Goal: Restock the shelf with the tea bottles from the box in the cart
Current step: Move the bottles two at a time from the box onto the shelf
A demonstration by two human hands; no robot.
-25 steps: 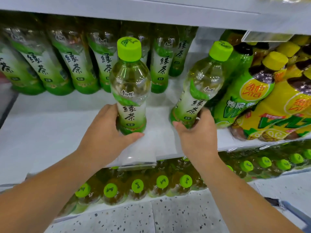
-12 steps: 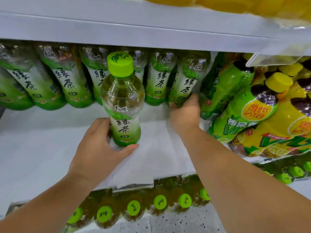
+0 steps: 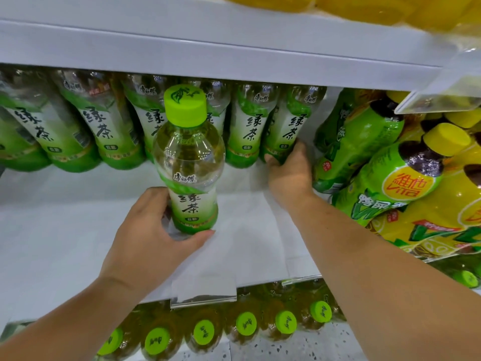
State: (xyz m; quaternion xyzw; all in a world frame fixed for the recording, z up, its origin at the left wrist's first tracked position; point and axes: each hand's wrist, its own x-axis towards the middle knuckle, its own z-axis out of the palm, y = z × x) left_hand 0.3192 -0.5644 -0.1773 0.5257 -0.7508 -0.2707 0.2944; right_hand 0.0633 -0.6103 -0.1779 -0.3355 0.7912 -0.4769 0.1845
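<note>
Your left hand (image 3: 145,238) is wrapped round the base of an upright green tea bottle (image 3: 191,178) mid-shelf (image 3: 52,243), with the back row (image 3: 101,126) straight behind it, while your right hand (image 3: 289,175), reaching deeper in, grips the row's end bottle (image 3: 289,126).

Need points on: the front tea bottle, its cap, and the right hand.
front tea bottle (image 3: 194,204): head view, on its label.
green cap (image 3: 185,106): head view, on the cap's side.
right hand (image 3: 290,175): head view, back of the hand, gripping the back-row bottle (image 3: 292,127).
</note>
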